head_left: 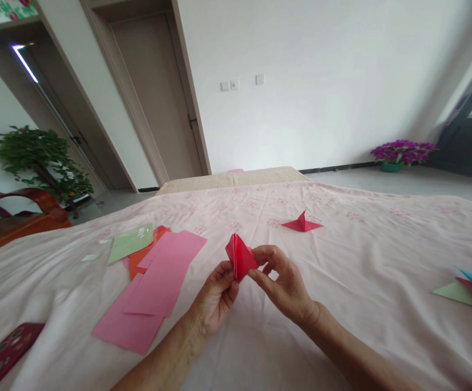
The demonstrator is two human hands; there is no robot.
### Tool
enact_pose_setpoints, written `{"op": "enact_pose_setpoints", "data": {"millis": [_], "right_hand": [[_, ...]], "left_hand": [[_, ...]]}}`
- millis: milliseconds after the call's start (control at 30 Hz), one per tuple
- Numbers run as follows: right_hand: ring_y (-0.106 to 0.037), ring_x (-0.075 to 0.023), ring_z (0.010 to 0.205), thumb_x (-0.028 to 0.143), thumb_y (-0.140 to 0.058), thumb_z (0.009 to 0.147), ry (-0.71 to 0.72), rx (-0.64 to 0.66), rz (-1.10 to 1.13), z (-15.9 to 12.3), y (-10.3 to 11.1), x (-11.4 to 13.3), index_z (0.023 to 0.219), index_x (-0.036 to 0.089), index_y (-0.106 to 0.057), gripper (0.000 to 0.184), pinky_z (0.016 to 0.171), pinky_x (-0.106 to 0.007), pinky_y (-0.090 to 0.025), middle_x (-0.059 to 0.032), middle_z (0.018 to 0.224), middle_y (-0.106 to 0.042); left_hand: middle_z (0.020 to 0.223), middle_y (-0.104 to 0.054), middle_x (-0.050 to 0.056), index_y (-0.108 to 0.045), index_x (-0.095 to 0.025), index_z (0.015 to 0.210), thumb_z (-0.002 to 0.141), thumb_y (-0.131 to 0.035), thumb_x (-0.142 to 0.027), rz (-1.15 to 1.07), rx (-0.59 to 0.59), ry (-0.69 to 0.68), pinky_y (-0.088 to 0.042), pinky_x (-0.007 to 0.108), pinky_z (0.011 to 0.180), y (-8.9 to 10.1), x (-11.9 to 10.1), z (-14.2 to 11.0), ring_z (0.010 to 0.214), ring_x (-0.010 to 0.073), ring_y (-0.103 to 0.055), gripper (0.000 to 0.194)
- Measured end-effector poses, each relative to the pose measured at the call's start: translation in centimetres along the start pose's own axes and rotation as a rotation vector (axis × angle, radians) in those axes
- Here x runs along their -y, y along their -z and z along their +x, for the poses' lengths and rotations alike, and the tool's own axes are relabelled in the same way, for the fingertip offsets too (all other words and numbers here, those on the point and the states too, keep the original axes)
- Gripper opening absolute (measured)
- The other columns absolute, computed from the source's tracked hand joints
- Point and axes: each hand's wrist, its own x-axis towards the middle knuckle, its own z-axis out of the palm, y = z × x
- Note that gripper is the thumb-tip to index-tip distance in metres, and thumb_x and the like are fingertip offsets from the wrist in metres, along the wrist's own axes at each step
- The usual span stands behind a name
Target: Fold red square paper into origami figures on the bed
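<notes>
A folded red origami paper point(242, 258) is held up between my two hands, above the cloth. My left hand point(218, 293) pinches its lower left edge between thumb and fingers. On the other side, my right hand point(282, 279) has its thumb and forefinger closed on the paper's right corner. Several layers show along the paper's left side. Beyond my right hand a second folded red paper piece point(302, 223) rests on the cloth, with a point standing up from its middle.
Pink paper sheets point(158, 277), an orange sheet point(140, 258) and a light green sheet point(132, 243) lie left on the patterned bedcloth point(342, 260). Folded blue and green papers point(467, 290) lie far right. A dark red case point(6, 350) sits at the near left.
</notes>
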Motion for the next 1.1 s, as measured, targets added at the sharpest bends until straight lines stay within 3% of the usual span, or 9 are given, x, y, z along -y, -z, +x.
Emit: {"op": "enact_pose_setpoints", "data": {"millis": [133,300,533,733,867,1000,1100], "right_hand": [[-0.064,-0.0146,0.068,0.032,-0.064,0.085,-0.123,-0.019,0.206,0.1,-0.5,0.2,0.117,0.023,-0.051,0.035,0.052,-0.024,-0.047,-0.0013,0.081,-0.067],[-0.064,-0.0138,0.065,0.035,-0.060,0.087,-0.151,0.003,0.337,0.3,-0.6,0.0,0.118,0.023,-0.052,0.034,0.049,-0.022,-0.047,0.0002,0.077,-0.064],[-0.062,-0.0118,0.071,0.028,-0.048,0.095,-0.012,0.056,0.152,0.2,-0.2,0.8,0.127,0.025,-0.050,0.032,0.064,-0.027,-0.053,-0.0010,0.088,-0.065],[-0.063,-0.0150,0.088,0.027,-0.052,0.093,0.072,0.277,-0.030,0.6,1.5,0.7,0.141,0.031,-0.038,0.049,0.071,-0.029,-0.051,-0.0031,0.108,-0.066],[-0.065,-0.0145,0.086,0.019,-0.054,0.090,0.157,0.305,-0.151,1.3,2.3,0.6,0.139,0.031,-0.041,0.052,0.070,-0.027,-0.050,-0.0021,0.106,-0.068],[-0.065,-0.0148,0.088,0.017,-0.056,0.089,0.141,0.341,-0.269,1.6,2.8,0.7,0.136,0.032,-0.045,0.050,0.071,-0.026,-0.050,-0.0021,0.108,-0.068],[-0.064,-0.0146,0.081,0.020,-0.058,0.089,0.109,0.310,-0.246,1.5,2.7,0.7,0.134,0.030,-0.047,0.048,0.068,-0.026,-0.048,-0.0020,0.099,-0.069]], "left_hand": [[0.089,-0.068,0.003,-0.064,-0.012,0.088,0.079,-0.067,0.001,0.019,-0.014,-0.023,-0.058,0.012,0.063,0.0,0.3,-0.1,0.075,0.0076,-0.068,0.016],[0.097,-0.069,0.006,-0.065,-0.012,0.092,0.078,-0.071,-0.006,0.091,0.083,-0.016,-0.059,0.013,0.067,-0.2,0.4,-0.4,0.087,0.0124,-0.069,0.017],[0.099,-0.070,0.007,-0.066,-0.012,0.095,0.077,-0.072,-0.006,0.095,0.112,0.007,-0.058,0.013,0.067,-0.3,0.4,-0.5,0.089,0.0130,-0.069,0.020],[0.093,-0.069,0.005,-0.066,-0.012,0.096,0.079,-0.066,0.000,-0.029,0.145,0.119,-0.057,0.010,0.061,0.2,0.1,-0.3,0.080,0.0095,-0.069,0.021],[0.091,-0.068,0.006,-0.065,-0.011,0.094,0.082,-0.060,0.003,-0.035,0.104,0.149,-0.057,0.011,0.060,0.3,0.0,-0.2,0.079,0.0097,-0.069,0.019],[0.088,-0.068,0.008,-0.064,-0.009,0.093,0.085,-0.056,0.004,-0.026,0.037,0.144,-0.057,0.012,0.063,0.2,0.2,-0.1,0.077,0.0099,-0.069,0.017],[0.087,-0.068,0.009,-0.063,-0.008,0.092,0.086,-0.052,0.004,-0.046,0.009,0.161,-0.058,0.013,0.064,0.1,0.3,-0.2,0.078,0.0107,-0.069,0.018]]}}
